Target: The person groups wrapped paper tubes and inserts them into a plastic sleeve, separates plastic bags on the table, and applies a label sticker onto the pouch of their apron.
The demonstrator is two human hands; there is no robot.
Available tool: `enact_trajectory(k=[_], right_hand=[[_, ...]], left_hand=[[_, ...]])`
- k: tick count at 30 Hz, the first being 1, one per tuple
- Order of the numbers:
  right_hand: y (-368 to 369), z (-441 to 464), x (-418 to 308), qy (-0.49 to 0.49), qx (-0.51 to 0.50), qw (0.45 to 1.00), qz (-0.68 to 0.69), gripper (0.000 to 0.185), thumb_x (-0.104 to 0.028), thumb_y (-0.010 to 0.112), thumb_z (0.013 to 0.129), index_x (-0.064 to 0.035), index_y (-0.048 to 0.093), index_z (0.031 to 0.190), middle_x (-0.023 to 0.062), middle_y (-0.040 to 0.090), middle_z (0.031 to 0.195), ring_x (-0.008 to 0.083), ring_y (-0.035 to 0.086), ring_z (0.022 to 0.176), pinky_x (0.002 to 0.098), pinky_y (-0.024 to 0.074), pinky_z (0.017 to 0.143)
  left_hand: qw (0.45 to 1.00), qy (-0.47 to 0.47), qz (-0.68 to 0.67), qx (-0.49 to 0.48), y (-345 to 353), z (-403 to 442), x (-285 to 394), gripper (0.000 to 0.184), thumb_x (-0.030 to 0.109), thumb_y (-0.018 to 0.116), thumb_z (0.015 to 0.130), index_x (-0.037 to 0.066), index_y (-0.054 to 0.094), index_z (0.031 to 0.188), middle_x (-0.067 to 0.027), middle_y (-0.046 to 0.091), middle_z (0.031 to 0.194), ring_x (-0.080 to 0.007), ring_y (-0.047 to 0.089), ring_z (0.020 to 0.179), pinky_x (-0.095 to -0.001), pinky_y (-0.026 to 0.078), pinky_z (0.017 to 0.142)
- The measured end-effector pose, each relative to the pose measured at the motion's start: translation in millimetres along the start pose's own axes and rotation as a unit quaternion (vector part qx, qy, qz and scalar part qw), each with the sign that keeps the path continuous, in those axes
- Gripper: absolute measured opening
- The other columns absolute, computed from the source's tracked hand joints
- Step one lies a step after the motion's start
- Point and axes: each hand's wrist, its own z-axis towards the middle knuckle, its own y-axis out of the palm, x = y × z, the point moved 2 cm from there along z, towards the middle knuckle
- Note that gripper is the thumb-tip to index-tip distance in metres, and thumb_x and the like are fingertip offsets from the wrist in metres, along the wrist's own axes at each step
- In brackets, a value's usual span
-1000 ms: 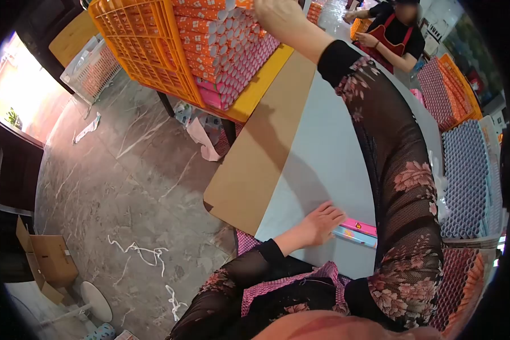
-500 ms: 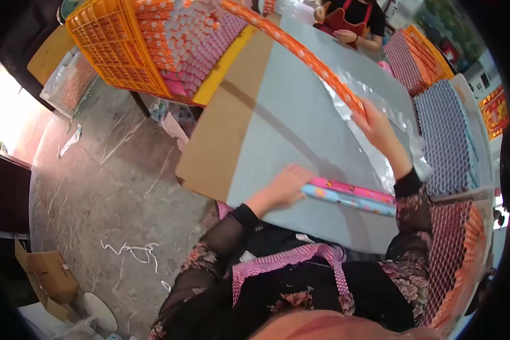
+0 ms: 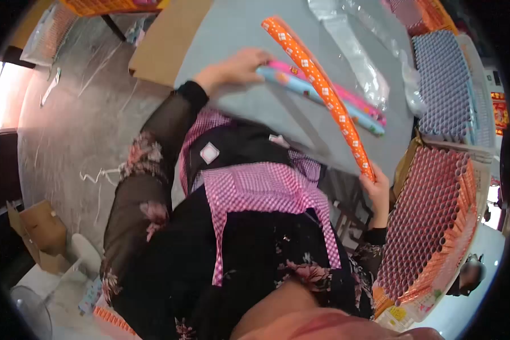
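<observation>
My right hand (image 3: 375, 190) is closed around the lower end of an orange wrapping paper roll (image 3: 323, 88) with a white pattern. That roll slants up and left across the table, over two other rolls. Beneath it lie a pink patterned roll (image 3: 286, 67) and a light blue patterned roll (image 3: 293, 83), side by side. At their left ends is my left hand (image 3: 241, 65), its fingers curled against them; the thumb is hidden. A grey table top (image 3: 232, 25) lies under the rolls.
Clear plastic sleeves (image 3: 351, 51) lie on the far right of the table. Stacked blue rolls (image 3: 445, 85) and red-and-orange rolls (image 3: 428, 221) stand in crates at the right. Brown cardboard (image 3: 167, 42) covers the table's left part. An open carton (image 3: 39, 229) sits on the floor.
My right hand has brought the orange roll down toward my body, so it now crosses over the pink and blue rolls. My view has tilted down; the person opposite is out of sight.
</observation>
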Motion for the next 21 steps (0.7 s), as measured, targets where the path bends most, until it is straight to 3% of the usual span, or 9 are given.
enact_trajectory(k=[4, 7, 12, 13, 16, 19, 21], right_hand=[[-18.1, -50.2, 34.2, -0.072, -0.026, 0.993, -0.089, 0.040, -0.005, 0.063, 0.079, 0.0015, 0.060, 0.119, -0.0022, 0.057, 0.083, 0.0066, 0.052, 0.074, 0.0219, 0.0433, 0.068], [-25.0, -79.1, 36.3, 0.010, -0.033, 0.995, -0.088, 0.039, -0.007, 0.063, 0.080, 0.0016, 0.060, 0.118, -0.0013, 0.058, 0.084, 0.0074, 0.053, 0.078, 0.0230, 0.0444, 0.072], [-36.6, -64.7, 54.6, 0.042, -0.093, 0.992, -0.069, 0.037, -0.005, 0.064, 0.082, 0.0040, 0.059, 0.117, -0.0005, 0.058, 0.088, 0.0075, 0.053, 0.079, 0.0220, 0.0438, 0.070], [-38.7, -55.9, 70.2, -0.091, -0.057, 0.984, -0.142, 0.037, -0.004, 0.064, 0.082, 0.0036, 0.059, 0.118, 0.0039, 0.059, 0.097, 0.0104, 0.054, 0.084, 0.0223, 0.0438, 0.073], [-37.9, -23.1, 53.7, -0.045, -0.102, 0.981, -0.161, 0.036, -0.004, 0.063, 0.083, 0.0027, 0.059, 0.118, 0.0079, 0.057, 0.101, 0.0155, 0.054, 0.089, 0.0248, 0.0435, 0.077], [-40.7, 8.4, 64.4, -0.057, -0.132, 0.975, -0.171, 0.037, -0.006, 0.063, 0.083, 0.0015, 0.058, 0.119, 0.0086, 0.055, 0.097, 0.0188, 0.053, 0.089, 0.0276, 0.0426, 0.079], [-43.7, 27.0, 81.4, -0.116, -0.115, 0.972, -0.168, 0.040, -0.009, 0.063, 0.085, 0.0009, 0.057, 0.122, 0.0092, 0.056, 0.096, 0.0205, 0.053, 0.092, 0.0284, 0.0418, 0.082]], left_hand=[[0.998, 0.004, 0.043, -0.056, -6.1, 5.3, -5.6, 0.066, 0.019, 0.071, 0.075, 0.006, 0.048, 0.135, -0.0167, 0.055, 0.122, -0.0337, 0.050, 0.116, -0.0422, 0.038, 0.102], [0.998, 0.009, 0.028, -0.063, -10.5, 5.2, -0.7, 0.067, 0.020, 0.072, 0.077, 0.007, 0.046, 0.138, -0.0166, 0.055, 0.123, -0.0319, 0.051, 0.116, -0.0415, 0.040, 0.101], [0.996, -0.014, 0.027, -0.079, -11.0, 5.3, -3.1, 0.067, 0.018, 0.071, 0.078, 0.008, 0.045, 0.139, -0.0160, 0.054, 0.127, -0.0312, 0.053, 0.115, -0.0415, 0.042, 0.100], [0.997, -0.011, 0.023, -0.079, -11.3, 5.3, -2.3, 0.066, 0.018, 0.070, 0.079, 0.008, 0.045, 0.139, -0.0160, 0.053, 0.127, -0.0311, 0.052, 0.116, -0.0415, 0.042, 0.100], [0.995, -0.006, 0.031, -0.093, -15.3, 5.8, 2.6, 0.064, 0.019, 0.067, 0.081, 0.008, 0.044, 0.140, -0.0160, 0.052, 0.129, -0.0305, 0.051, 0.118, -0.0419, 0.039, 0.103], [0.994, -0.013, 0.046, -0.103, -14.1, 6.5, 1.6, 0.063, 0.020, 0.064, 0.083, 0.008, 0.042, 0.141, -0.0161, 0.051, 0.130, -0.0300, 0.049, 0.120, -0.0413, 0.036, 0.105], [0.993, -0.020, 0.032, -0.110, -14.8, 6.2, -0.2, 0.061, 0.022, 0.064, 0.085, 0.009, 0.042, 0.140, -0.0148, 0.051, 0.132, -0.0306, 0.046, 0.124, -0.0419, 0.032, 0.108]])
